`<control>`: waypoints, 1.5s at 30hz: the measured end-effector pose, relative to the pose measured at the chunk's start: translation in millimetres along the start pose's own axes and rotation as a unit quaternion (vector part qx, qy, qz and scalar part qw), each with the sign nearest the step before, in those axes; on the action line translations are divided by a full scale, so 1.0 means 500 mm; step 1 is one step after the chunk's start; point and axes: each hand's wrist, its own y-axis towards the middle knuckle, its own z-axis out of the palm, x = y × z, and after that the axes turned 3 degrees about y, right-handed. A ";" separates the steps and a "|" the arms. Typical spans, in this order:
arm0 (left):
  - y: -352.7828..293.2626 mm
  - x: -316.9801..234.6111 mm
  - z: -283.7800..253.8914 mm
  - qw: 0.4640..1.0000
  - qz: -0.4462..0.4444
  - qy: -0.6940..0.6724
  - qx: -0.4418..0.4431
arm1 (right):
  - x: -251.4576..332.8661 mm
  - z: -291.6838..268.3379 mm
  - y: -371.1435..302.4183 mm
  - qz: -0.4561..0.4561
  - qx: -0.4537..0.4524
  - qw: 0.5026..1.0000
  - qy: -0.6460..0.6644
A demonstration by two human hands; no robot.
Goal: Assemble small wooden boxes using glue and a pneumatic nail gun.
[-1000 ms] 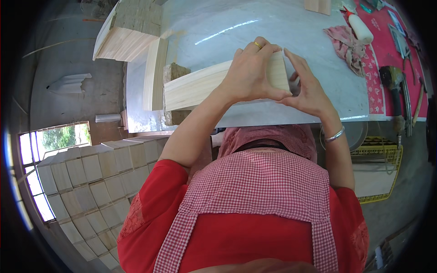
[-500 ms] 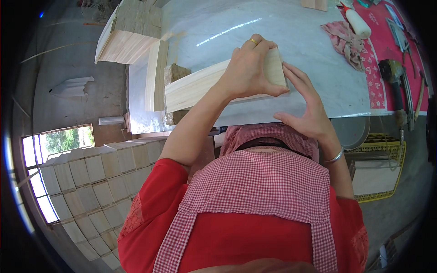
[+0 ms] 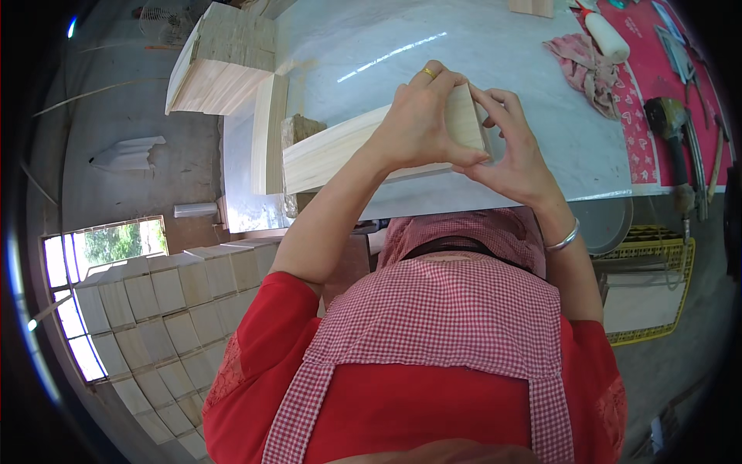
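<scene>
A long, pale wooden box [image 3: 332, 158] lies across the worktable, its left end beside a rough wooden block [image 3: 300, 127]. My left hand [image 3: 421, 120] spans the box near its right end, thumb on the near edge and fingers over the far edge. At that same end is my right hand [image 3: 516, 155], with its index finger by the far corner and its thumb by the near corner, close to the left thumb. Both hands grip the box. Its underside is hidden.
Stacked wooden boxes [image 3: 232, 46] and an upright board [image 3: 268, 135] stand at the table's left. To the right are a crumpled pink cloth [image 3: 583, 73], a white glue bottle [image 3: 607, 37] and a power tool [image 3: 668, 135] on a red cloth [image 3: 638, 46]. More boxes [image 3: 182, 290] are piled at lower left.
My right hand has moved left and closed in on the end of the box, its fingers now curled. My left hand keeps its grip in nearly the same place.
</scene>
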 end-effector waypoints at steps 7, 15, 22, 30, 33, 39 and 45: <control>-0.002 0.002 0.002 1.000 0.006 0.003 -0.006 | 0.005 0.003 -0.014 0.018 -0.003 1.000 0.002; 0.002 0.004 -0.002 1.000 -0.004 0.005 0.008 | 0.039 0.017 -0.098 -0.005 -0.053 0.998 0.026; 0.004 -0.001 -0.002 1.000 -0.004 0.002 0.010 | 0.042 0.005 -0.117 0.011 -0.053 0.997 0.057; -0.001 0.005 0.006 1.000 0.005 0.017 -0.014 | 0.006 -0.157 -0.125 0.024 -0.130 0.980 -0.150; -0.004 0.009 0.008 0.999 0.020 0.040 -0.022 | -0.029 -0.348 -0.125 0.133 -0.219 0.926 -0.277; -0.005 0.008 0.006 0.999 -0.015 0.032 -0.025 | -0.095 -0.508 -0.158 0.142 -0.126 0.699 -0.690; -0.015 0.003 0.002 0.999 -0.014 0.040 -0.008 | -0.161 -0.612 -0.174 0.197 -0.130 0.748 -0.621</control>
